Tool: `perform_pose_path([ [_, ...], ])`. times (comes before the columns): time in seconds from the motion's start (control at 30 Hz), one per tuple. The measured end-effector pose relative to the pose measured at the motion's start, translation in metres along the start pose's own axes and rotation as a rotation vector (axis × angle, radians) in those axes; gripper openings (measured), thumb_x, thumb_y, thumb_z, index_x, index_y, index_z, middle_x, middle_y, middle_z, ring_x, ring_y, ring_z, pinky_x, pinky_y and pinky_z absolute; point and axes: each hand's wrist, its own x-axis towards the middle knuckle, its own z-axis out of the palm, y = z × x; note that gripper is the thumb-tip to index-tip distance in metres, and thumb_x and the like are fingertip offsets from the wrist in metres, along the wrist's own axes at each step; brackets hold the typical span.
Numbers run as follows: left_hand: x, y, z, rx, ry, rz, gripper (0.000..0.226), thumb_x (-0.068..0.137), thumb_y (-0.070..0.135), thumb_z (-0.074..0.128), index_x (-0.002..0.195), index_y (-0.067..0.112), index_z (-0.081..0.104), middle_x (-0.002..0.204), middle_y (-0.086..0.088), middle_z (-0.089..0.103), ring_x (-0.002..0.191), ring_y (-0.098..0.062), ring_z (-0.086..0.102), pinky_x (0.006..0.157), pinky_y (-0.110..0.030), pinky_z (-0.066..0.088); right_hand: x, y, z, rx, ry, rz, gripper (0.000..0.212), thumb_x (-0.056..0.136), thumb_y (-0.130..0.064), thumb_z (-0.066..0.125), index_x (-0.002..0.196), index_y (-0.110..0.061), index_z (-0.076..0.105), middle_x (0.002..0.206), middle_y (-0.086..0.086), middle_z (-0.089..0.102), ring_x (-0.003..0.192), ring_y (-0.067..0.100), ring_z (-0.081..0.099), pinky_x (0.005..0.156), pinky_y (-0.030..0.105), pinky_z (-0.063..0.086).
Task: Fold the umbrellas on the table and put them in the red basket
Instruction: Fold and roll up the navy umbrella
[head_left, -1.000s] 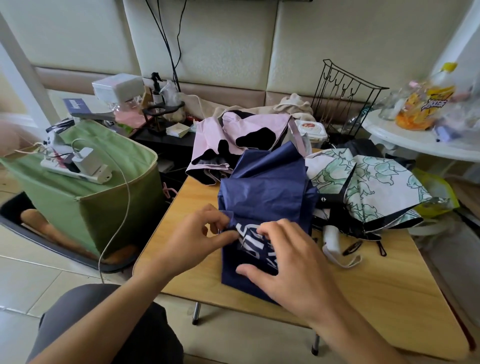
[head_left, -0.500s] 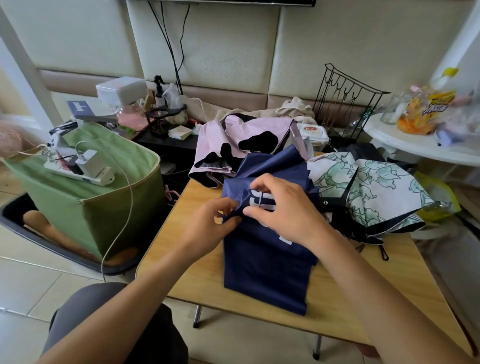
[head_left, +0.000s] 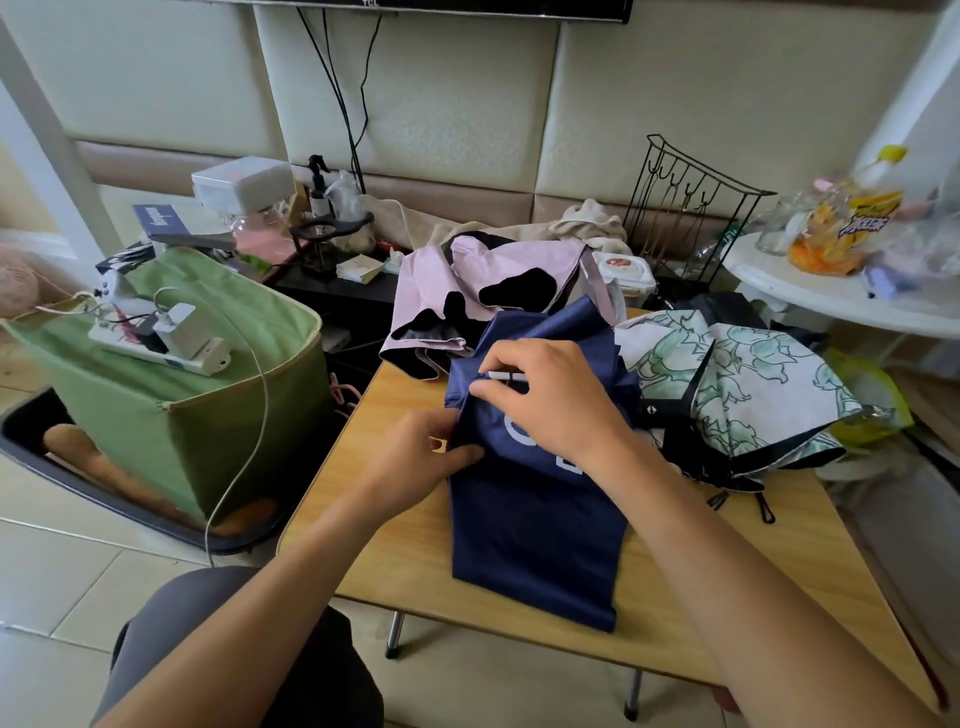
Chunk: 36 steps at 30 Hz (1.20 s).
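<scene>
Both hands hold the navy umbrella (head_left: 535, 530), which lies lengthwise down the middle of the wooden counter (head_left: 395, 561). On the left hand (head_left: 415, 460) the grip is narrow: thumb and fingers pinch the fabric at the umbrella's left edge, about halfway along its length. On the right hand (head_left: 550, 400) the grip is also closed, fingertips nipping a fold of the navy cloth higher up, with a thin white strip showing between the fingers; what that strip is cannot be told. White lettering on the cloth is partly hidden under the right palm. The umbrella's near part lies flat and smooth, its near end close to the counter's front edge, while the far part is bunched.

Behind it, at the far edge of the counter, sits a pink umbrella with black patches (head_left: 488, 296), loosely crumpled and touching the navy one. To the right lies a white umbrella with green floral print (head_left: 753, 384), black-trimmed, spread open and slack, its edge just beside the navy fabric. Left of the counter, on the floor, stands a green fabric box (head_left: 208, 431) with a white power strip (head_left: 161, 345) on top. No red basket is in view
</scene>
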Motion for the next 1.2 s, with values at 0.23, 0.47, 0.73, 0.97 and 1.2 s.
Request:
perform_pose_path([
  [0.23, -0.003, -0.001, -0.003, 0.154, -0.014, 0.001, 0.012, 0.093, 0.008, 0.07, 0.098, 0.015, 0.079, 0.096, 0.005, 0.076, 0.085, -0.01, 0.062, 0.076, -0.029, 0.044, -0.008, -0.013, -0.003, 0.011, 0.001, -0.047, 0.011, 0.09, -0.02, 0.075, 0.096, -0.018, 0.066, 0.081, -0.013, 0.059, 0.074, 0.005, 0.055, 0.074, 0.04, 0.053],
  [0.47, -0.023, 0.031, -0.018, 0.063, 0.035, 0.203, 0.022, 0.092, 0.027, 0.057, 0.105, 0.017, 0.073, 0.101, 0.006, 0.071, 0.096, -0.013, 0.059, 0.088, -0.023, 0.046, -0.02, -0.024, -0.01, -0.029, -0.052, -0.114, 0.02, 0.091, -0.019, 0.074, 0.105, -0.024, 0.061, 0.088, -0.012, 0.061, 0.083, 0.012, 0.059, 0.076, 0.042, 0.054],
  [0.73, -0.032, 0.04, -0.017, -0.15, 0.19, 0.293, 0.021, 0.096, 0.031, 0.062, 0.107, 0.017, 0.075, 0.1, -0.001, 0.073, 0.095, -0.024, 0.067, 0.087, -0.044, 0.055, -0.029, -0.025, -0.013, -0.044, -0.032, -0.134, 0.017, 0.092, -0.024, 0.071, 0.102, -0.025, 0.058, 0.093, -0.013, 0.061, 0.087, 0.012, 0.06, 0.075, 0.043, 0.054],
  [0.97, -0.031, 0.042, -0.015, -0.313, 0.283, 0.266, 0.016, 0.095, 0.03, 0.07, 0.096, 0.017, 0.079, 0.096, -0.006, 0.073, 0.093, -0.028, 0.068, 0.085, -0.049, 0.056, -0.034, -0.027, -0.017, -0.154, 0.034, -0.069, 0.015, 0.091, -0.035, 0.072, 0.087, -0.027, 0.06, 0.084, -0.012, 0.061, 0.083, 0.01, 0.058, 0.071, 0.046, 0.053],
  [1.2, -0.032, 0.044, -0.015, -0.255, 0.274, 0.304, 0.008, 0.095, 0.018, 0.072, 0.089, 0.02, 0.077, 0.092, 0.0, 0.066, 0.093, -0.019, 0.06, 0.081, -0.024, 0.047, -0.037, -0.034, -0.018, -0.221, 0.031, -0.074, 0.01, 0.092, -0.032, 0.07, 0.093, -0.025, 0.062, 0.089, -0.011, 0.061, 0.085, 0.01, 0.056, 0.07, 0.037, 0.05],
])
